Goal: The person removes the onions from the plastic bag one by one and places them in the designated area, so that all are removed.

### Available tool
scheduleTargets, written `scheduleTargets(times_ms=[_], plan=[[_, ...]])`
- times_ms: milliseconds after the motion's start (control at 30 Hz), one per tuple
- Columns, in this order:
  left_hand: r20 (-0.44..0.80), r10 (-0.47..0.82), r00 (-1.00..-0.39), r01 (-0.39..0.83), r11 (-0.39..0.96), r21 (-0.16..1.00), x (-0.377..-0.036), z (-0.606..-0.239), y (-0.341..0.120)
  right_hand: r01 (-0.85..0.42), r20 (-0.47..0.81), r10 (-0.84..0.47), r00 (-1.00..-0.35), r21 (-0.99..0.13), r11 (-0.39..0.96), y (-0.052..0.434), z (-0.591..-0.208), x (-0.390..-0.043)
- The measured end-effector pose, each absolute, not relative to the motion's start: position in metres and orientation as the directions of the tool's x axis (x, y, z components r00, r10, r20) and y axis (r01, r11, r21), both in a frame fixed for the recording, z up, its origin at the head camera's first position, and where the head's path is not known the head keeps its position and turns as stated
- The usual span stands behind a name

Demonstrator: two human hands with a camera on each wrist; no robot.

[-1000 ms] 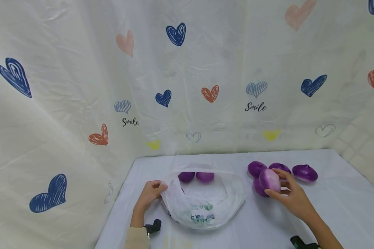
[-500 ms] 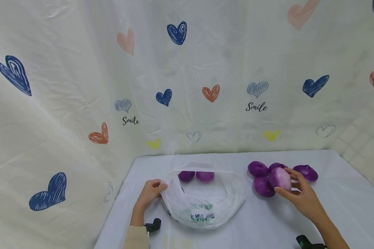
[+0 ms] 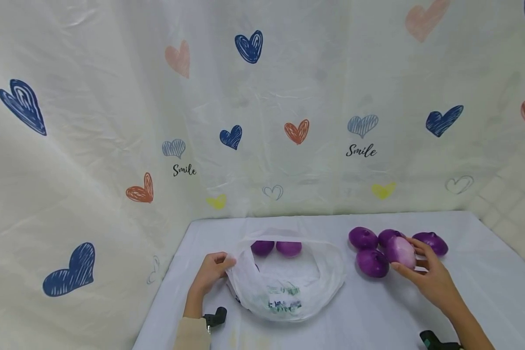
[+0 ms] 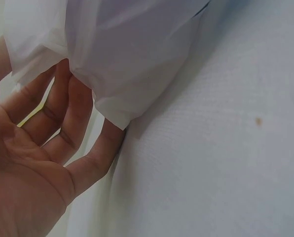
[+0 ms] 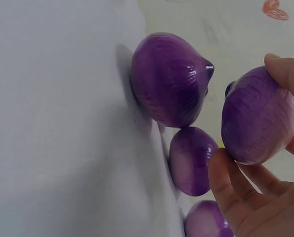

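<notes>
Onion (image 3: 400, 253) gripped in right hand (image 3: 432, 278) toward table's (image 3: 477, 272) far-right corner, left hand (image 3: 211, 273) pinching plastic bag (image 3: 286, 291), I'd guess to steady it.

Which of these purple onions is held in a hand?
The onion gripped by the right hand; no hand holds the other onions, which lie on the table or in the bag.

"Smile" (image 3: 360, 151) stands 2 times on the backdrop (image 3: 319, 87); print (image 3: 284, 305) on the plastic bag (image 3: 304, 288) is too blurred.
</notes>
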State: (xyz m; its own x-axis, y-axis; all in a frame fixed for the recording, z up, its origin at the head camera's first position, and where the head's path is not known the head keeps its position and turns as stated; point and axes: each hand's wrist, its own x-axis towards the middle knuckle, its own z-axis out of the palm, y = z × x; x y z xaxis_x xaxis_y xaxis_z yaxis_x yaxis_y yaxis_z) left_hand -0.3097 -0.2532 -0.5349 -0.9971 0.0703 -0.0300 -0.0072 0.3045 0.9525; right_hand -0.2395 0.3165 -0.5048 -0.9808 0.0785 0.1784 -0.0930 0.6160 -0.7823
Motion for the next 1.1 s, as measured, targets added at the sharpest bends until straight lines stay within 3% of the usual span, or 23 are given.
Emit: scheduleTargets(times_ms=[467, 1100], plan=[[-0.036, 0.061, -0.997, -0.016, 0.304, 0.953, -0.309, -0.534, -0.254, 0.042, 0.028, 0.099, -0.995, -0.770, 0.637, 0.331, -0.511, -0.244], [-0.033, 0.074, -0.997, -0.008, 0.305, 0.952, -0.309, -0.534, -0.252, 0.020, 0.007, 0.039, -0.999, -0.766, 0.642, 0.341, -0.527, -0.247]])
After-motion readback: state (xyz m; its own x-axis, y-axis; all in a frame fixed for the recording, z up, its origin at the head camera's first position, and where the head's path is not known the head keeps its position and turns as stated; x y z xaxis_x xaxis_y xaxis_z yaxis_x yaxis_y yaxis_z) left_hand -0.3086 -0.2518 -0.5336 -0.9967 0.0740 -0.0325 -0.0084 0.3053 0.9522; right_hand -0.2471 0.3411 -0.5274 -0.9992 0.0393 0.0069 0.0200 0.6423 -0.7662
